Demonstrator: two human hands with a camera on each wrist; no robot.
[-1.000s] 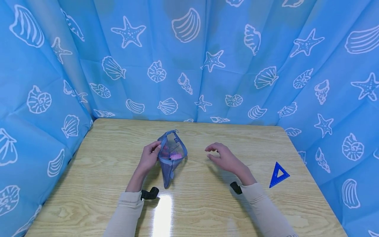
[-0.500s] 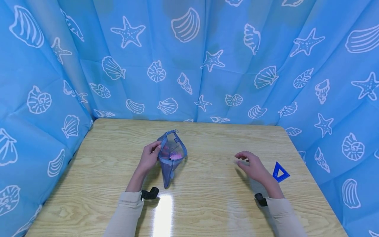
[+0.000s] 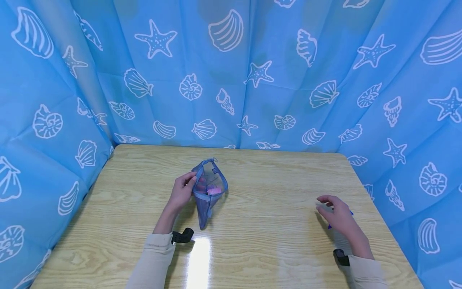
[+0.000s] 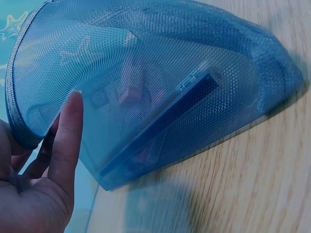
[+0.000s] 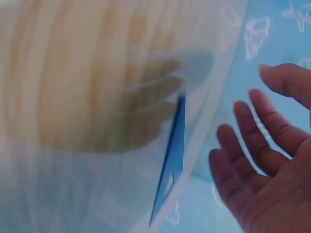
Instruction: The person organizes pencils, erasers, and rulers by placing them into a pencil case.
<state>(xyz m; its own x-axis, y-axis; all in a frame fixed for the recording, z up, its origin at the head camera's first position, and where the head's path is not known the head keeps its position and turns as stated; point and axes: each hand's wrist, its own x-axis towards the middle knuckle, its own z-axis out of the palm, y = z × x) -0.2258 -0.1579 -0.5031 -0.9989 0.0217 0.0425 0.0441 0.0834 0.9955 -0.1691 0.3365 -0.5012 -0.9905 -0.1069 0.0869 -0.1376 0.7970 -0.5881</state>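
Observation:
A blue mesh zip pouch (image 3: 204, 204) stands with its mouth unzipped on the table, left of the middle. My left hand (image 3: 182, 191) pinches the left edge of its mouth between thumb and fingers. Through the mesh in the left wrist view I see a long dark blue stick-like item (image 4: 160, 124) and some pink things, blurred. A pink item (image 3: 214, 191) shows at the mouth. At the table's right side my right hand (image 3: 338, 214) hovers with loosely bent fingers, holding nothing. Beneath it lies a blue set square (image 5: 173, 155), mostly hidden by the hand in the head view.
The wood-grain table (image 3: 267, 224) carries both the pouch and the set square. A blue curtain (image 3: 231, 76) with white shells and starfish closes off the back and both sides. Each wrist wears a small black camera.
My right hand has moved right and toward me, from the middle of the table to above the set square. My left hand and the pouch have stayed put.

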